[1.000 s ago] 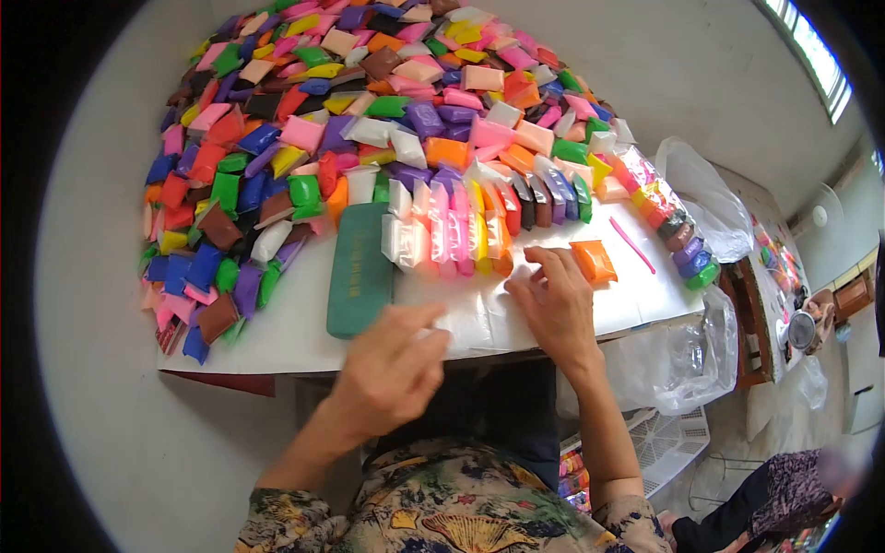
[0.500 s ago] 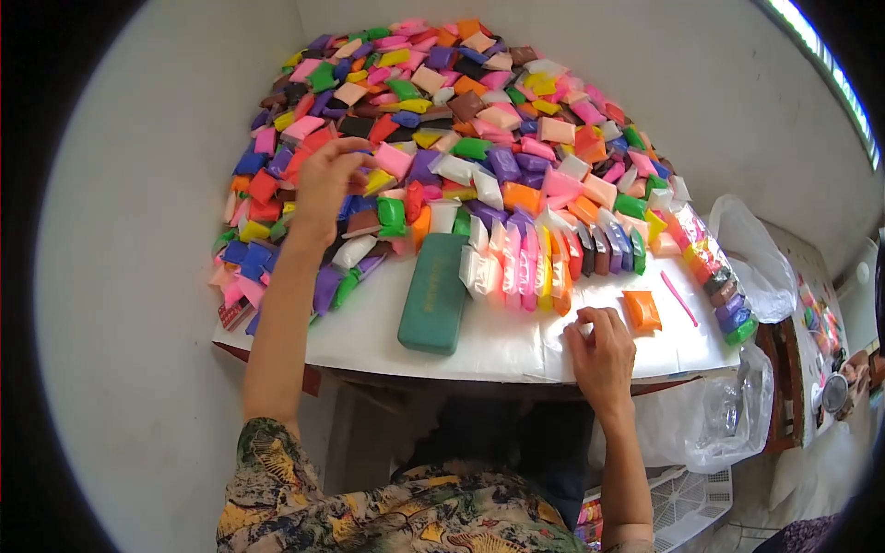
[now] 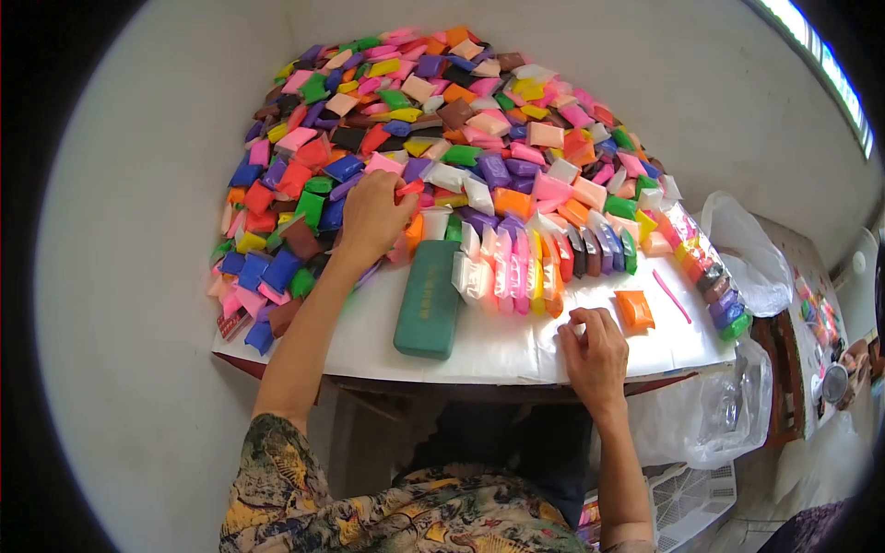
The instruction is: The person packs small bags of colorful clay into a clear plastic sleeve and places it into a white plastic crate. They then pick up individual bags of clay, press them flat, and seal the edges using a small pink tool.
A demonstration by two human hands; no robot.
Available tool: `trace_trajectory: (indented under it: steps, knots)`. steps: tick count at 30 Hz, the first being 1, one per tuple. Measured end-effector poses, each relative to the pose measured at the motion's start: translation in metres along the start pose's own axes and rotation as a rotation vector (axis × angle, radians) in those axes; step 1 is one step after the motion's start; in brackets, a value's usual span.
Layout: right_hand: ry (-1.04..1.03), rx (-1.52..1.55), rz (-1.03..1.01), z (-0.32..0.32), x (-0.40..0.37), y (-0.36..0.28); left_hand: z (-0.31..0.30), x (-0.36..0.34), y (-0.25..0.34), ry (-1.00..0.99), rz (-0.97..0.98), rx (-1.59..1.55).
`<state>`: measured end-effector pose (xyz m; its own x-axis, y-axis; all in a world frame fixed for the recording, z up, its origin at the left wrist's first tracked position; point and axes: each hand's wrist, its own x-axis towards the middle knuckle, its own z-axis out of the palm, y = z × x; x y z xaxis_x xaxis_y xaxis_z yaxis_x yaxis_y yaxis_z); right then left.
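My left hand (image 3: 374,217) is over the front of a large heap of small colored packets (image 3: 452,115). Its fingers are closed at a red packet (image 3: 411,188). On the white tabletop, my right hand (image 3: 597,355) rests with curled fingers; whatever they hold, if anything, is hidden. Just beyond it stands a row of packets on edge (image 3: 524,267), running from white and pink through yellow and orange to dark ones and green. An orange packet (image 3: 634,311) lies flat to the right of that hand. Left of the row is a green oblong case (image 3: 429,300).
A pink stick (image 3: 671,296) lies near the right edge. Beside it, a clear sleeve of stacked packets (image 3: 710,272) stretches along the table. Clear plastic bags (image 3: 751,263) hang off that side. Below are a white plastic basket (image 3: 696,502) and my legs.
My left hand has moved right and toward me across the heap, and a red packet now shows at its fingers. My right hand has stayed nearly in place. The view has shifted slightly.
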<state>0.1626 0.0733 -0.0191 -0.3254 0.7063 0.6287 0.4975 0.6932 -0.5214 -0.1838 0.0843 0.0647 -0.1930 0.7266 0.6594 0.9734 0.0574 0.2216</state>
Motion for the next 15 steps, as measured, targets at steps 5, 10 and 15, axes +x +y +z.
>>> trace_trajectory:
  steps: [5,10,15]
  knots:
    - [0.208,0.239,0.084,-0.005,-0.003,0.004,-0.042,-0.062,0.094,0.025,0.077,-0.510]
    - [0.449,0.497,0.172,-0.025,-0.013,0.015,0.004,-0.137,0.177,-0.070,0.400,-0.710]
    - [0.136,0.119,-0.142,-0.050,-0.025,0.019,0.038,-0.151,0.184,-0.178,0.463,-0.685]
